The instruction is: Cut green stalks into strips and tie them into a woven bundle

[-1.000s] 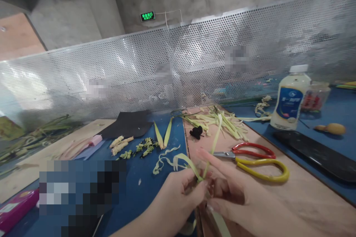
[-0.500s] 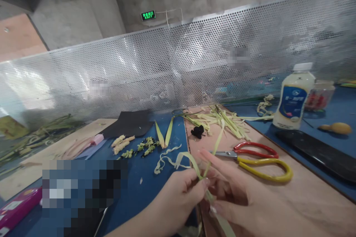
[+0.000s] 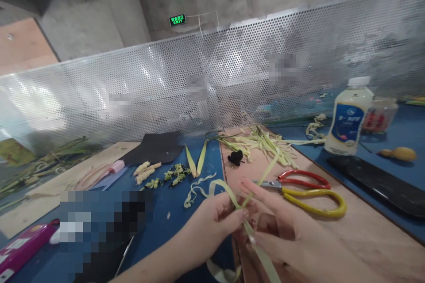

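Observation:
Pale green leaf strips (image 3: pixel 264 261) cross between my two hands at the lower middle. My left hand (image 3: pixel 215 223) pinches them where they meet, thumb on top. My right hand (image 3: pixel 282 225) is closed on the strips just to the right, its index finger stretched toward the scissors' tip. One strip points up and right past that finger; another curls left over the blue table. Scissors (image 3: pixel 307 192) with one red and one yellow handle lie right of my right hand, their blades partly hidden by its fingers.
A peach-coloured board (image 3: pixel 368 216) bears a pile of green strips (image 3: pixel 275 146) and a black crumpled piece (image 3: pixel 235 157). Right are a bottle (image 3: pixel 348 119), black case (image 3: pixel 375 185) and small gourd (image 3: pixel 403 154). Left lie leaf pieces (image 3: pixel 198 161), black sheet (image 3: pixel 151 148) and purple object (image 3: pixel 26 250). Behind stands a perforated screen (image 3: pixel 159 84).
The upright strip now leans further right. My left hand has shifted slightly up and left, and a loose strip shows more below it.

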A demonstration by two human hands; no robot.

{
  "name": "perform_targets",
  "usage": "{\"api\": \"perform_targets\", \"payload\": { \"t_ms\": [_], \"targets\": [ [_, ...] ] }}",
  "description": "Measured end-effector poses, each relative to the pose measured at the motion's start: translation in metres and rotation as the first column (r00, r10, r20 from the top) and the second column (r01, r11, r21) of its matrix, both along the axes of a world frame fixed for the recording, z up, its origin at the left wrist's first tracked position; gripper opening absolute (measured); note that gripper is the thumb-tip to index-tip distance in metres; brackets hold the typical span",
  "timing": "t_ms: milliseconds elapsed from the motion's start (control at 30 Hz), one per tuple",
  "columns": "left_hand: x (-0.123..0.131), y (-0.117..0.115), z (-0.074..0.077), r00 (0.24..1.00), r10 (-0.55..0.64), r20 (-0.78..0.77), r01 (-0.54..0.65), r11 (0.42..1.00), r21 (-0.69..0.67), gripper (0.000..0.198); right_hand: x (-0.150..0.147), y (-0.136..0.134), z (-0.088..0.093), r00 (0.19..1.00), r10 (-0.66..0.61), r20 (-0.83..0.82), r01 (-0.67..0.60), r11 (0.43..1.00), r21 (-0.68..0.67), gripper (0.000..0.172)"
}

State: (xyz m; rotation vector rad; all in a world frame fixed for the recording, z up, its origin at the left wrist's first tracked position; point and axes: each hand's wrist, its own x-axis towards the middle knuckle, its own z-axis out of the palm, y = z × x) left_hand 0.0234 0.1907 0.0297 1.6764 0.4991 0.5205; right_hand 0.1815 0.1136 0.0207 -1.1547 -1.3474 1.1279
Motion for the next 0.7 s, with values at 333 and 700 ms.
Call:
{"api": "perform_targets", "payload": {
  "t_ms": [333, 700],
  "targets": [
    [-0.001, 0.012, -0.009, 0.978, 0.207, 0.006, -0.207, 0.978, -0.033, 0.025, 0.003, 0.002, -0.001, 0.948, -0.055, 0.312, 0.048, 0.998, 0.029, 0.07],
    [0.002, 0.009, -0.005, 0.953, 0.303, -0.014, -0.302, 0.952, 0.042, 0.011, 0.003, 0.006, 0.001, 0.932, -0.324, 0.163, 0.313, 0.946, 0.089, 0.029]
  ]
}}
